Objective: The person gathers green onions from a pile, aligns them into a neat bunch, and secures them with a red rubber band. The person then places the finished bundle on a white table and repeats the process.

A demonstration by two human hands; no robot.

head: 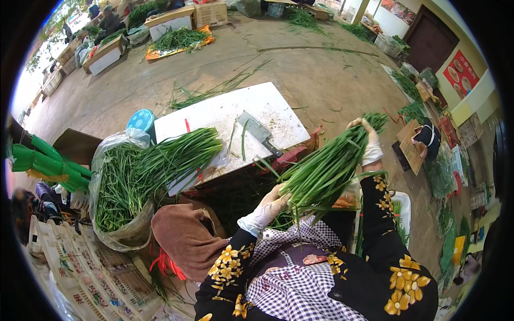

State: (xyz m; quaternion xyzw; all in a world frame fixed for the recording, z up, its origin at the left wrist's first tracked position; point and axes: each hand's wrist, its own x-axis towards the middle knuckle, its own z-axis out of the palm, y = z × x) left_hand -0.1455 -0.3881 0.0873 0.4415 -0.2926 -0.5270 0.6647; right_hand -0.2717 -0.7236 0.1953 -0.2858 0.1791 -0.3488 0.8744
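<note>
A thick bundle of green garlic chives (327,168) slants across the space in front of my body, held between my two hands. My left hand (267,208), in a white glove, grips the near, lower end. At the far end, my right hand (369,138), also gloved, wraps around the bundle with its fingers over the top. Left of the bundle is a white board (225,108) littered with green scraps. A cleaver (257,130) lies flat on it, its dark handle towards me. Another bunch of chives (184,154) rests across the board's left part.
A clear plastic bag (120,240) full of chives stands at left, near a blue stool (142,122). A brown cloth (188,236) and red ties (166,265) are beside me. Stacked white plastic crates (84,273) fill the lower left. A white foam box (402,212) stands at right.
</note>
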